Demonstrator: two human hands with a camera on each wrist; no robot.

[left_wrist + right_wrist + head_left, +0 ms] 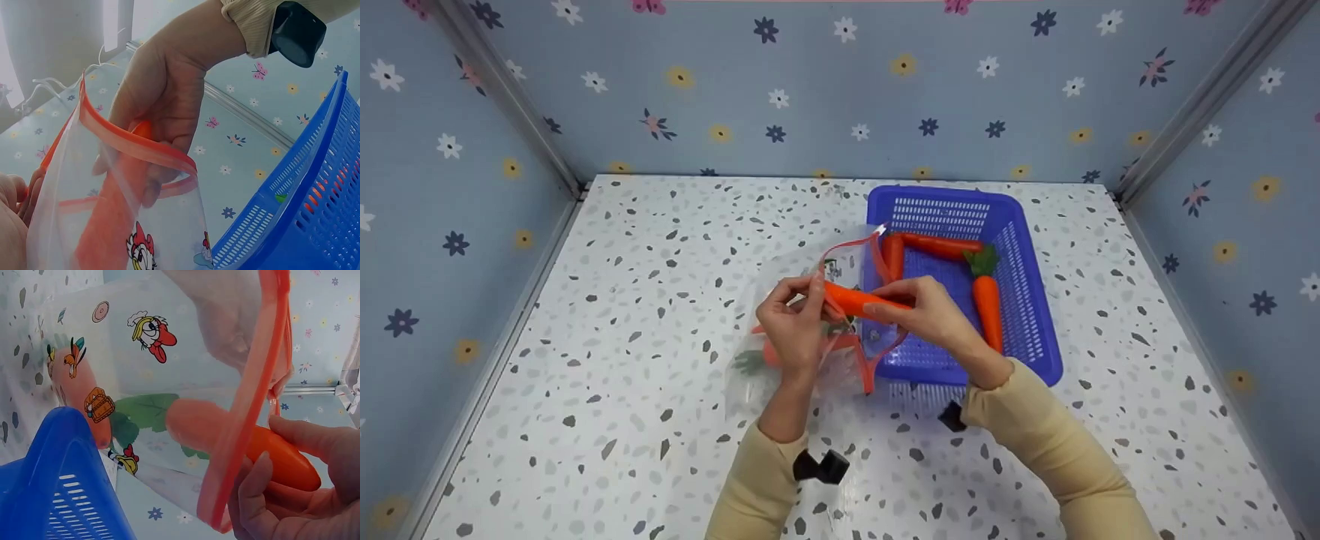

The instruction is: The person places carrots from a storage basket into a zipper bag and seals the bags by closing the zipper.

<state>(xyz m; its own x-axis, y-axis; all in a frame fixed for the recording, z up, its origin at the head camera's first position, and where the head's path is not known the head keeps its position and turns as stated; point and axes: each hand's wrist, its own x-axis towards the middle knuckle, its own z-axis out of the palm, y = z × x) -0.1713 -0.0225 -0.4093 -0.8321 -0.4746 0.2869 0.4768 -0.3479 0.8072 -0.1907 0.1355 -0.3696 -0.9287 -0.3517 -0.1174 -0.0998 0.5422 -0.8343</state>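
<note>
My right hand (941, 315) grips an orange carrot (849, 299) by its tapered end, thumb and fingers curled round it. The carrot passes through the mouth of a clear zip bag (129, 332) with an orange-red zip edge and cartoon prints. Its thick end and green leaves (147, 410) show through the plastic in the right wrist view. My left hand (795, 322) pinches the bag's edge on the left side of the mouth. Another carrot (81, 391) lies inside the bag, seen blurred through the plastic.
A blue-purple plastic basket (1039, 300) stands right of the bag, which overlaps its left rim. Several carrots lie in it, among them one with a green top (988, 307) and one along the far side (941, 246). Flowered panels (840, 90) enclose the speckled table (607, 315).
</note>
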